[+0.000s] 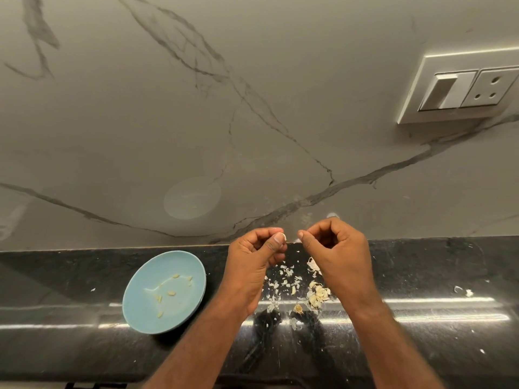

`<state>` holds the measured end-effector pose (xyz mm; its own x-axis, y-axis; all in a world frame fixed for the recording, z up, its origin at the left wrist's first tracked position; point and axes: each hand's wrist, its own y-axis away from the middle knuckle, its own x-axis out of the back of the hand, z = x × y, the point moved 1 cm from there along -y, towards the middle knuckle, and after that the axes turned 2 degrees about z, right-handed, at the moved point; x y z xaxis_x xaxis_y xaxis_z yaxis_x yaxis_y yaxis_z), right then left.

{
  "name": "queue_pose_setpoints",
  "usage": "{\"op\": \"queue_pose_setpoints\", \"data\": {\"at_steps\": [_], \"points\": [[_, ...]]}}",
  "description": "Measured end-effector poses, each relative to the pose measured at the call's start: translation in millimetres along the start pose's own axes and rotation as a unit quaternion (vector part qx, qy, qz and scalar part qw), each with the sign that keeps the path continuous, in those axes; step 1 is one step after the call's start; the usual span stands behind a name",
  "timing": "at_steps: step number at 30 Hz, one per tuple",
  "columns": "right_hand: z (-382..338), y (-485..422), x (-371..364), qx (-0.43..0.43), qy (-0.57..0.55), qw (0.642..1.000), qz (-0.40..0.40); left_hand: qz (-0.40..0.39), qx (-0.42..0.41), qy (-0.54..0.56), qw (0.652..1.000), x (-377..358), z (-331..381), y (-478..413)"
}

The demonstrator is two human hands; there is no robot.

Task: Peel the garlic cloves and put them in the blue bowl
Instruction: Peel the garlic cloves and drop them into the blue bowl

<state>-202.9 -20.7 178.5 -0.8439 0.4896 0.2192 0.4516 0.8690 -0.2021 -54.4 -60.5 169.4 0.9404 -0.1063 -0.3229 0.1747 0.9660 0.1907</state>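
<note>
While several peeled cloves [171, 293] lie in the blue bowl [140, 313] on the left of the black counter [421, 265], midway between its back and front edges, a person works a further garlic clove [283, 236] above the counter's back edge. The left hand [252, 259] pinches this clove between thumb and forefinger, with the other fingers curled under. Papery skins [283, 279] litter the counter below. Just beside the clove, the right hand [339, 256] has its fingers curled, thumb tip to forefinger; whether it nips a scrap of skin cannot be told. Unpeeled cloves [318, 296] lie heaped beneath it, near the counter's middle. A switch plate [460, 88] sits on the wall at upper right. The clove looks light, small and firm, and its skin thin and brittle, likely to tear off in flakes. A hold on its sides would leave the tip free for a nail to lift the skin.
</note>
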Motion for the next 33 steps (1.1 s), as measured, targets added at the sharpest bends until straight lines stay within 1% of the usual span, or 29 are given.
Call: {"op": "queue_pose_setpoints", "data": {"at_steps": [2,5,9,15,17,18,19,20,22,23,24,26,29,30,31,33], "points": [[3.2,-1.7,0.1,-0.012,0.017,1.0,-0.007,0.004,0.005,0.002,1.0,-0.8,0.1,-1.1],[6.0,-1.6,-0.7,-0.016,0.052,0.997,-0.062,0.013,0.005,0.016,1.0,-2.1,0.4,-2.2],[3.0,1.4,-2.4,-0.018,0.008,0.995,-0.098,0.012,0.002,0.009,1.0,-4.8,-0.3,-2.1],[-1.4,4.8,-6.7,-0.009,-0.021,0.996,-0.082,-0.009,-0.015,-0.033,0.999,-5.7,-0.2,1.0],[-1.1,5.5,-7.4,-0.019,-0.027,0.997,-0.066,-0.003,-0.023,-0.036,0.999,-4.7,1.2,0.2],[-0.8,5.3,-7.1,-0.028,-0.034,0.998,-0.055,0.006,-0.036,-0.054,0.998,-4.4,2.6,-0.1],[-0.1,4.9,-6.7,-0.035,-0.039,0.998,-0.046,0.017,-0.064,-0.107,0.992,-2.3,2.5,-1.9],[0.3,4.5,-6.3,-0.039,-0.042,0.998,-0.04,0.026,-0.106,-0.191,0.976,0.3,1.8,-4.1],[0.7,3.5,-5.5,-0.042,-0.038,0.998,-0.036,0.03,-0.195,-0.349,0.916,1.7,2.7,-5.7],[1.1,3.4,-5.1,-0.045,-0.036,0.998,-0.035,0.033,-0.229,-0.389,0.892,1.5,3.1,-6.2],[1.1,3.3,-4.9,-0.048,-0.036,0.998,-0.034,0.036,-0.251,-0.404,0.879,1.4,2.5,-7.0],[1.0,3.8,-4.7,-0.051,-0.035,0.997,-0.034,0.048,-0.274,-0.412,0.868,0.1,1.5,-8.1],[0.3,4.1,-4.4,-0.046,-0.028,0.998,-0.038,0.068,-0.285,-0.435,0.851,-0.4,-0.3,-8.6],[0.2,3.7,-4.4,-0.047,-0.026,0.998,-0.039,0.069,-0.273,-0.434,0.856,0.7,-0.3,-9.6],[0.2,3.3,-4.4,-0.049,-0.026,0.998,-0.04,0.058,-0.253,-0.418,0.871,1.4,0.6,-10.2],[0.5,2.1,-4.6,-0.054,-0.028,0.997,-0.044,-0.005,-0.189,-0.359,0.914,1.6,3.8,-10.8]]}}
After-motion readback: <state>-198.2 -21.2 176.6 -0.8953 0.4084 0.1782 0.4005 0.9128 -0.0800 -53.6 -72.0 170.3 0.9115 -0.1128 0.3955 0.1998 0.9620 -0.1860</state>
